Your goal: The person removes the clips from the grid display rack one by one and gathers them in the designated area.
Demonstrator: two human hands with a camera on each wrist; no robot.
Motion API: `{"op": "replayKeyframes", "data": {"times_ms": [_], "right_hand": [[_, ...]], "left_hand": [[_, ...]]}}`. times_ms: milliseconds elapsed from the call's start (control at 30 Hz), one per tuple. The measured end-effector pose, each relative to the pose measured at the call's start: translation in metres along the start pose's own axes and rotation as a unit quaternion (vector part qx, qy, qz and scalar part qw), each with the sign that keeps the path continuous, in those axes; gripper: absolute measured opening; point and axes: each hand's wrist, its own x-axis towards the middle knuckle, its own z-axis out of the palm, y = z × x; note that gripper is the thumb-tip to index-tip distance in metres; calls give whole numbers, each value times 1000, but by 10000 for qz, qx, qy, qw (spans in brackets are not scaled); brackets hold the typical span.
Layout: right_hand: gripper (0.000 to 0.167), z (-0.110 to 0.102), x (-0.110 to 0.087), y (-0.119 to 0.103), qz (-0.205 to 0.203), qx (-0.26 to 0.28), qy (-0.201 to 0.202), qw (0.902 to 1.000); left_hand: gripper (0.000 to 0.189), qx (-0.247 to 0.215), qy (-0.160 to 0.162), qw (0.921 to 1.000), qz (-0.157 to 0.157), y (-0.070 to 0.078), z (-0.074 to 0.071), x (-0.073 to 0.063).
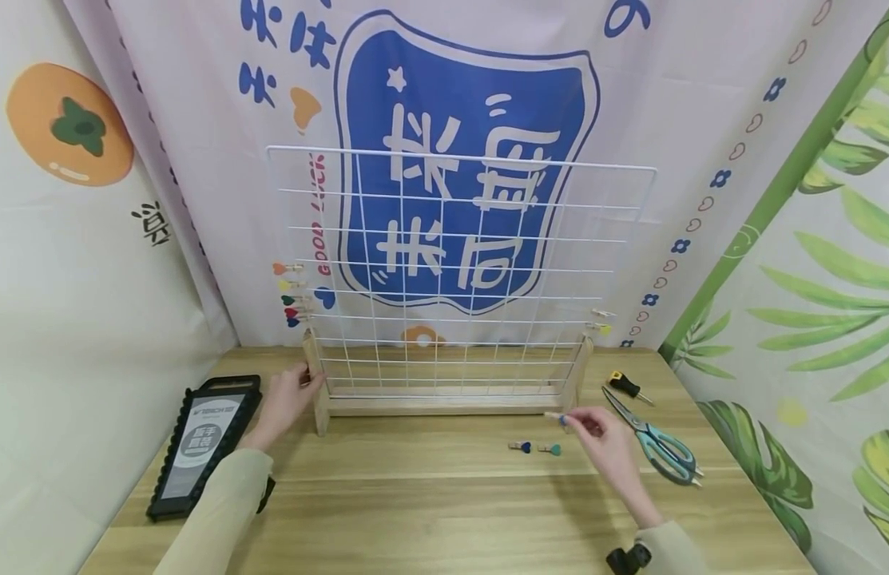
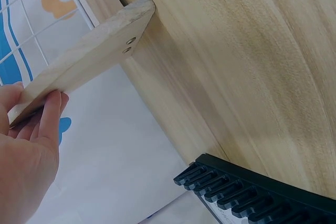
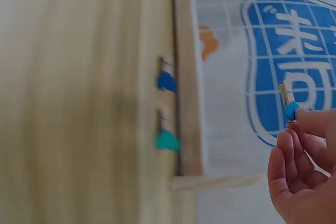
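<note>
A white wire grid [image 1: 462, 159] stands in a wooden base [image 1: 444, 407]. My left hand [image 1: 284, 401] grips the base's left wooden side post [image 2: 86, 53], thumb on one face and fingers on the other. Between thumb and fingertips, my right hand [image 1: 605, 441] pinches a small wooden clothespin [image 3: 287, 97] with a blue heart, held in front of the base's right end. Two more clothespins lie on the table beside that hand, one with a dark blue heart [image 1: 523, 447] and one with a teal heart [image 1: 553, 450].
Several heart clothespins [image 1: 289, 301] hang on the grid's left edge, and two [image 1: 601, 327] on its right. A black toothed holder [image 1: 253, 385] lies at left. Scissors [image 1: 660, 443] and a yellow-black screwdriver [image 1: 624, 384] lie at right. Printed cloth [image 1: 200, 48] hangs behind.
</note>
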Motion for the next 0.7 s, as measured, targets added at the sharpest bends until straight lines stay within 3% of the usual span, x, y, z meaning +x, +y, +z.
{"op": "replayKeyframes", "data": {"times_ms": [333,700], "right_hand": [[8,44,-27,14,156,-120,-872,9960],[9,57,-30,18,61,-560,-1293,9900]], "left_hand": [[18,-25,-5,10000,-81,-2,1,2],[18,2,64,10000,-31,-3,1,1]]}}
